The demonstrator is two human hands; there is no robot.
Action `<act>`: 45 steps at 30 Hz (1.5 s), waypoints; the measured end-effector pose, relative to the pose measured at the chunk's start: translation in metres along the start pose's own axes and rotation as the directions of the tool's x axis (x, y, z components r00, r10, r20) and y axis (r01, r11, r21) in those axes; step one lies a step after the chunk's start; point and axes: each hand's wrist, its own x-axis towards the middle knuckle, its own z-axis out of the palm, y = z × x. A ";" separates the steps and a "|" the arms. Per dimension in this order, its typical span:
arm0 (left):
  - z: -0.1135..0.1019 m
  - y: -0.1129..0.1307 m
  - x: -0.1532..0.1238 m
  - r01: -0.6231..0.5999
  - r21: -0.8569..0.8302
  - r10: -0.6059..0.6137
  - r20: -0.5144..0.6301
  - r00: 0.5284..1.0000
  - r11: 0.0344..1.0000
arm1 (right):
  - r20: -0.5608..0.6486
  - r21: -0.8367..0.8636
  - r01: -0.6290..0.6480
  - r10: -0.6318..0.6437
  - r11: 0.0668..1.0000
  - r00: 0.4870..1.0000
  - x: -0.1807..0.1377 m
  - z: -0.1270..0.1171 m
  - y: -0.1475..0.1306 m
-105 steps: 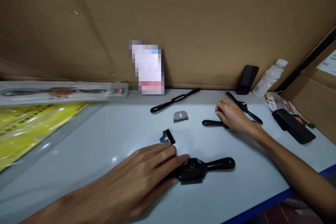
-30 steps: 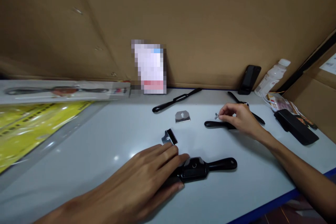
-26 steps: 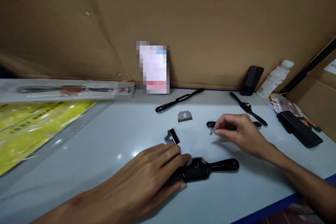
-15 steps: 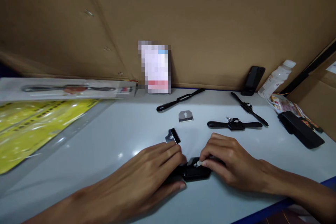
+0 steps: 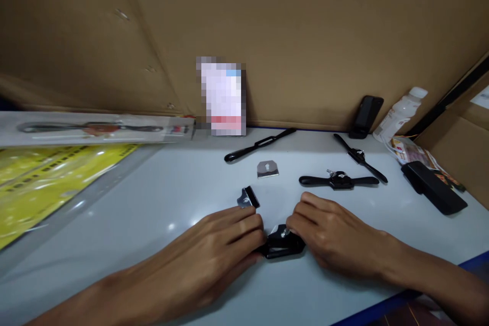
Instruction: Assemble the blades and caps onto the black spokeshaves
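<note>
A black spokeshave (image 5: pixel 284 253) lies low in front of me on the table, its body showing between my hands. My left hand (image 5: pixel 225 244) is closed around its left handle, which is mostly hidden. The fingers of my right hand (image 5: pixel 324 229) are bent closed at the right side of the body, covering the right handle. Right by those fingertips shows a small silver screw (image 5: pixel 284 233) on the dark cap. Just beyond my left fingers rests a loose lever cap (image 5: pixel 247 197), black and shiny metal. Behind it lies a flat spokeshave blade (image 5: pixel 268 169) with a keyhole slot.
A bare spokeshave frame (image 5: pixel 260 145) and two fitted spokeshaves (image 5: pixel 340 180) lie farther back. To the right are a black holder-like object (image 5: pixel 433 188), a dark phone-like device (image 5: pixel 365 117) and a bottle (image 5: pixel 399 114). Packaged goods (image 5: pixel 91 130) and yellow sheets (image 5: pixel 46 183) occupy the left. Cardboard (image 5: pixel 305 35) walls the back.
The spokeshave body has tilted, so an opening now shows under its cap. My right fingers have shifted from pinching the silver screw to curling at the body's right side.
</note>
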 end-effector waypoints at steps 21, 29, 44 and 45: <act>0.002 0.001 -0.001 0.032 -0.047 -0.034 -0.034 0.999 0.998 | -0.014 0.027 -0.043 0.043 0.999 0.999 0.013 0.001 -0.007; 0.005 -0.004 -0.002 0.104 -0.164 -0.104 0.006 0.995 0.981 | -0.198 0.326 -0.064 0.134 0.943 0.971 0.010 0.021 0.004; 0.009 -0.004 -0.010 0.187 -0.137 -0.188 0.007 0.982 0.973 | -0.322 0.499 0.101 0.075 0.861 0.944 0.004 0.024 0.008; 0.010 -0.004 -0.011 0.189 -0.125 -0.189 0.012 0.982 0.974 | -0.334 0.483 0.117 0.058 0.868 0.941 0.005 0.025 0.007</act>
